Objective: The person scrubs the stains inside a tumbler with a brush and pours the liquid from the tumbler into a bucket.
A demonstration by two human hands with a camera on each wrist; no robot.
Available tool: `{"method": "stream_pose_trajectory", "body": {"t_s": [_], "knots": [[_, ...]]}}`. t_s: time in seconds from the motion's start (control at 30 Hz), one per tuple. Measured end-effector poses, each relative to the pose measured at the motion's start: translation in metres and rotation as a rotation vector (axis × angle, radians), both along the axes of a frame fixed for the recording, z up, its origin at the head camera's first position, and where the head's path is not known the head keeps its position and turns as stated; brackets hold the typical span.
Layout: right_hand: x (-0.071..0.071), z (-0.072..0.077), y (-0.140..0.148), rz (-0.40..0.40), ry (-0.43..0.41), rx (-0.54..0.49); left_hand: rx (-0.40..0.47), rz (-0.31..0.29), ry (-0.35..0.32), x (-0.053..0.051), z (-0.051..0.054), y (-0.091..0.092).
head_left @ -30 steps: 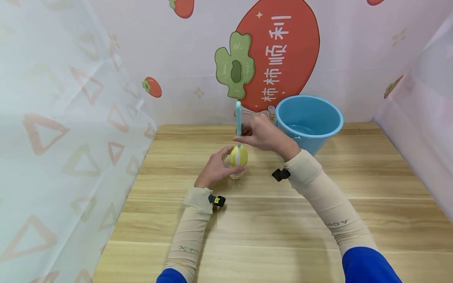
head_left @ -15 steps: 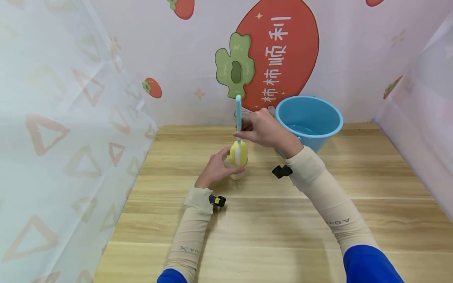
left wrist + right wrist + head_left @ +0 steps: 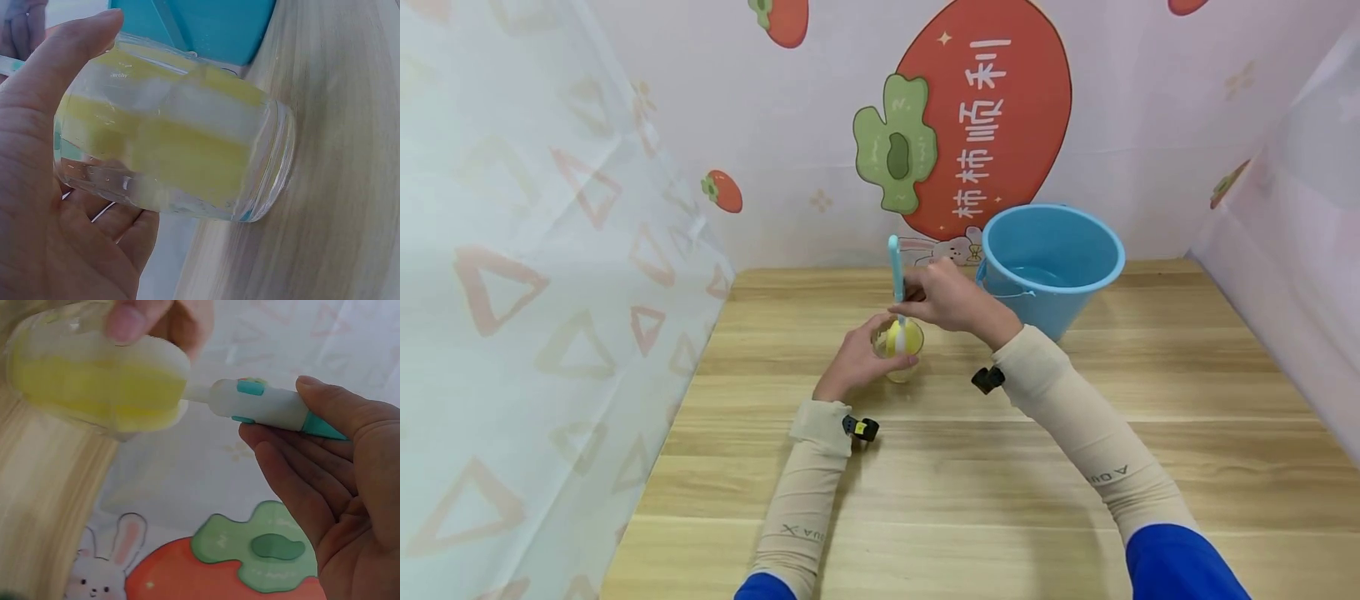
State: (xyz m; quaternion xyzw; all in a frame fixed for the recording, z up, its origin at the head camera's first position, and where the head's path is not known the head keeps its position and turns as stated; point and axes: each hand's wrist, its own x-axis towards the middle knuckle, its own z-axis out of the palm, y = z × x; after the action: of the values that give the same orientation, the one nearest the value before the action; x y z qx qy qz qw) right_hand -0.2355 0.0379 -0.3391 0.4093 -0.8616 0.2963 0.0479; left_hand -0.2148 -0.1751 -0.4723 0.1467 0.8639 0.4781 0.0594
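My left hand (image 3: pixel 857 358) is wrapped around a clear glass jar (image 3: pixel 275 162), its mouth facing up and its base at the wooden tabletop. Inside the jar is the yellow-and-white sponge head (image 3: pixel 906 337) of a bottle brush, which shows through the glass in both wrist views. My right hand (image 3: pixel 951 296) pinches the white and turquoise brush handle (image 3: pixel 269 407) above the jar's mouth, between thumb and fingers. The handle's top end leans slightly left. In the head view, my left hand hides part of the jar.
A blue bucket (image 3: pixel 1078 312) stands at the back of the table, just right of my right hand. Behind it rises a backdrop (image 3: pixel 820 125) printed with persimmons. The wooden tabletop (image 3: pixel 970 508) stretches toward me and to the right.
The brush first rose a little, then came down deeper into the jar with my right hand. Its handle now leans more to the left. My left hand and the jar have hardly moved.
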Motion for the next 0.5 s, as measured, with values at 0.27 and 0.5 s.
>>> {"method": "stream_pose_trajectory", "body": {"t_s": [0.27, 0.5], "knots": [[0.006, 0.036, 0.0, 0.028, 0.097, -0.065, 0.024, -0.017, 0.041, -0.001, -0.005, 0.0], [-0.001, 0.015, -0.006, 0.012, 0.041, -0.026, 0.007, -0.018, 0.034, -0.003, -0.006, -0.001]]}}
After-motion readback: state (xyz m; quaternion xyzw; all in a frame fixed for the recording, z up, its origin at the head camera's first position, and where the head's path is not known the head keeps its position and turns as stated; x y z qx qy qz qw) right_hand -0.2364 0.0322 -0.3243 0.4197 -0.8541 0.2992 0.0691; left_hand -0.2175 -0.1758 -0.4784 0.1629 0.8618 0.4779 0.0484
